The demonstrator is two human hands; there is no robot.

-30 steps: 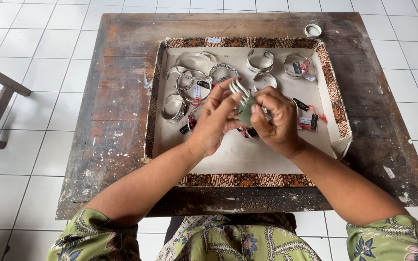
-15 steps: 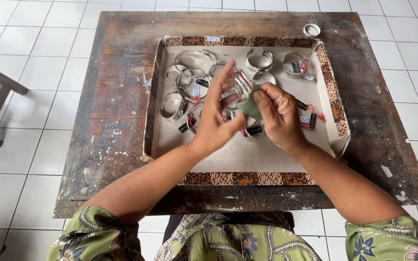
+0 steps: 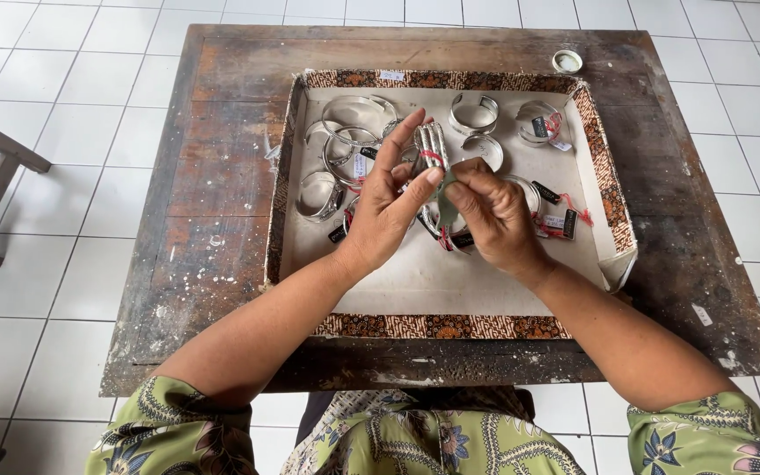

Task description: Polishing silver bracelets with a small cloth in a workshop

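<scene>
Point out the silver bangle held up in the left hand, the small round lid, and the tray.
silver bangle (image 3: 430,143), head view, upper band.
small round lid (image 3: 566,61), head view, centre.
tray (image 3: 433,326), head view, patterned near rim.

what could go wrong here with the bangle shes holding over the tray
1. The left hand pinches the silver bangle only at the fingertips, so it might slip and drop onto the bangles lying below.
2. The red tag string could snag while the right hand presses a small greenish cloth against it.
3. The tray has a torn right corner, which loose pieces might slide toward.
</scene>
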